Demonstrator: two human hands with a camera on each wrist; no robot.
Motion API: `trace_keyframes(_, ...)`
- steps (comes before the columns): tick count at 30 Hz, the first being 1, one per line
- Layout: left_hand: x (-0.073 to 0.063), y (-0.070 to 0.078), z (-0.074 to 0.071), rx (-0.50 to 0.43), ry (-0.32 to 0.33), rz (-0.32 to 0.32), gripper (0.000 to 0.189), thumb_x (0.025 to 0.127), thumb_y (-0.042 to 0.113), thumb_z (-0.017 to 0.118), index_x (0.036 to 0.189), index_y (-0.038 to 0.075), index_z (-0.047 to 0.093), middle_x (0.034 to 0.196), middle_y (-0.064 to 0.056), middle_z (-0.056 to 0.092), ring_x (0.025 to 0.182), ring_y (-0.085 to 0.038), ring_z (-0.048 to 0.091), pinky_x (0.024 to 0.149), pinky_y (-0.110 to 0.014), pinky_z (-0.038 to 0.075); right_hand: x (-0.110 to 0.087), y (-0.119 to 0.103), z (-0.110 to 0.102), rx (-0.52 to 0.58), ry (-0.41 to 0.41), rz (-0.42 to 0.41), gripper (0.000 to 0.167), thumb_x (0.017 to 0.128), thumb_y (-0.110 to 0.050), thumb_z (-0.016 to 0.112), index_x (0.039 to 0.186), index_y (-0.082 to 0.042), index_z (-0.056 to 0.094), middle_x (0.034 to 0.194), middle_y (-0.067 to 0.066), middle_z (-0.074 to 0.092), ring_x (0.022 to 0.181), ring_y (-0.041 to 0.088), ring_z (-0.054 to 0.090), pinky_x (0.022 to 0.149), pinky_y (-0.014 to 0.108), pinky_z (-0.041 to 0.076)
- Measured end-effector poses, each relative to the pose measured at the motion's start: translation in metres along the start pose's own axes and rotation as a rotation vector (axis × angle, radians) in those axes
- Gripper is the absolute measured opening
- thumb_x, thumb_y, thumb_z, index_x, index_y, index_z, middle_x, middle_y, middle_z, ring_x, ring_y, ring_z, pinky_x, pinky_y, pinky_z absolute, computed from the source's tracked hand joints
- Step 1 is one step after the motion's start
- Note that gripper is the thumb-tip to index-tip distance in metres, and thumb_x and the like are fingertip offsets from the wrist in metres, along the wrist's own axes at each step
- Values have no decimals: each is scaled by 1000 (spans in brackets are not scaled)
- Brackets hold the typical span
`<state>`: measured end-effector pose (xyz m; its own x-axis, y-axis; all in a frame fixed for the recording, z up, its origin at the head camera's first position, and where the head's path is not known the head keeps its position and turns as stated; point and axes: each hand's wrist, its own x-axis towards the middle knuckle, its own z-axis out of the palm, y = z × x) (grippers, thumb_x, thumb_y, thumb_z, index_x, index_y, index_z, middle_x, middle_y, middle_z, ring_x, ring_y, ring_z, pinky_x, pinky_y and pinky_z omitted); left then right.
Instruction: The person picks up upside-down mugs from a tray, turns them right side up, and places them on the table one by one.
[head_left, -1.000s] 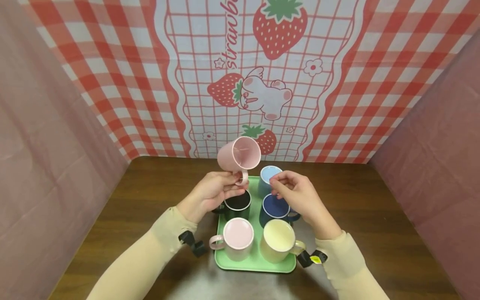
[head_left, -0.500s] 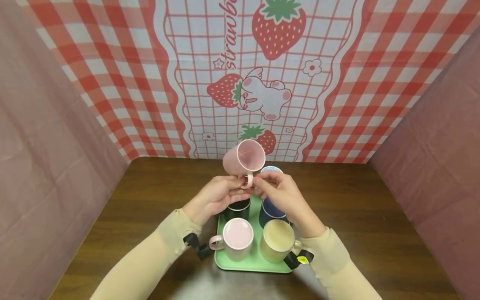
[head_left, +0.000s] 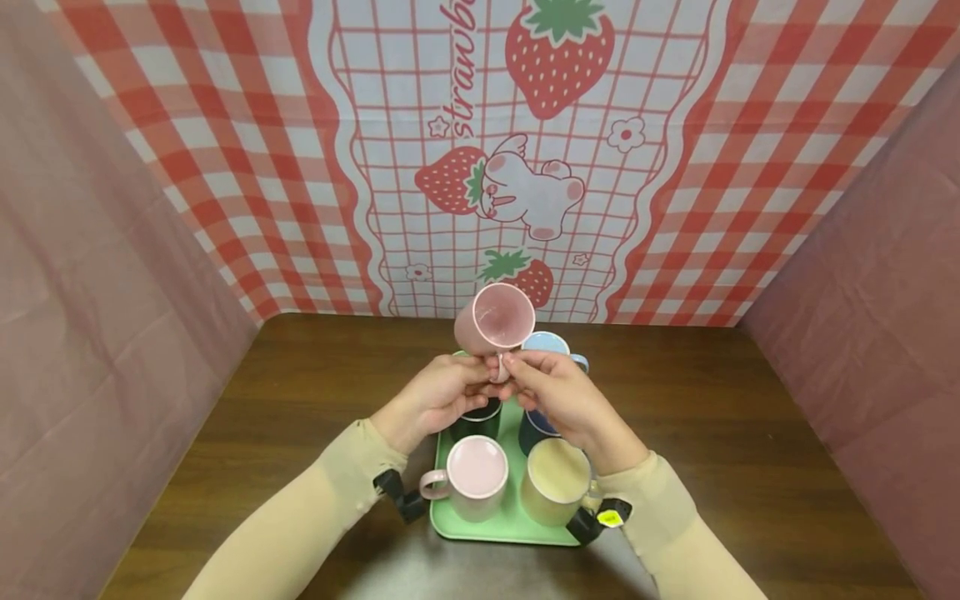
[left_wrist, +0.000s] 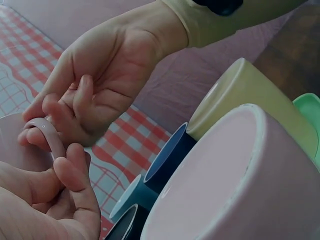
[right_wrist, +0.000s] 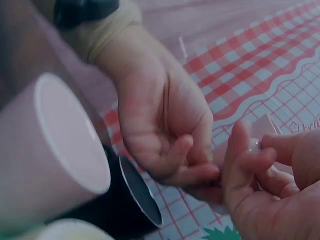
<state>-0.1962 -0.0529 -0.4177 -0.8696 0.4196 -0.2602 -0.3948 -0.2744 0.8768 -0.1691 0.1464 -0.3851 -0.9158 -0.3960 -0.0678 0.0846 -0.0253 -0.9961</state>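
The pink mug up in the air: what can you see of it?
The pink mug looks like smooth glazed ceramic, shiny inside, with a round mouth and one curved handle. It appears empty. It is raised above the green tray and tilted, mouth facing the head camera, handle downward. Fingers of both the left hand and right hand hold the handle.

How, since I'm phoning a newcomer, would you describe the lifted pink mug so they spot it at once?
A green tray sits on a wooden table. Above it, the hands pinch a pink mug by its handle. Unlike the other pink mug, standing on the tray, it is raised and tilted.
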Motion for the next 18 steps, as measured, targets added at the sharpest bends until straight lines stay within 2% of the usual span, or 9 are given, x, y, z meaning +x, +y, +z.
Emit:
trace_keyframes(4, 0, -1, 2, 14, 19, -7, 18, 109, 1, 59, 110, 2, 77, 92, -2, 78, 83, -13, 73, 67, -22, 52, -1, 0, 2, -20, 40, 9, 31, 115, -18, 57, 126, 7, 72, 98, -7, 74, 93, 10, 63, 83, 23, 48)
trace_keyframes(8, 1, -2, 3, 25, 28, -14, 19, 107, 0, 60, 120, -4, 74, 93, -2, 79, 83, -15, 72, 67, -23, 54, -2, 0, 3, -116, 100, -24, 35, 115, -19, 58, 128, 10, 72, 101, -8, 76, 100, 11, 62, 89, 29, 46)
trace_keyframes(10, 2, -2, 3, 32, 28, -9, 21, 107, 0, 60, 123, -6, 73, 93, -2, 79, 82, -15, 73, 67, -23, 55, -2, 0, 4, -125, 108, -54, 35, 115, -16, 58, 129, 13, 70, 104, -5, 77, 102, 11, 64, 94, 29, 49)
trace_keyframes(14, 3, -2, 3, 44, 18, 14, 24, 108, 1, 61, 126, -10, 71, 91, -4, 79, 81, -14, 74, 67, -23, 56, -2, 1, 7, -97, 104, -119, 33, 115, -9, 54, 127, 19, 66, 111, 5, 77, 104, 11, 68, 97, 26, 55)
trace_keyframes(18, 3, 0, 4, 60, -10, 18, 23, 108, 2, 63, 124, -11, 71, 89, -5, 79, 78, -14, 73, 65, -22, 57, -2, 3, 10, -86, 111, -153, 32, 116, -8, 51, 125, 19, 64, 112, 8, 74, 101, 11, 68, 94, 25, 56)
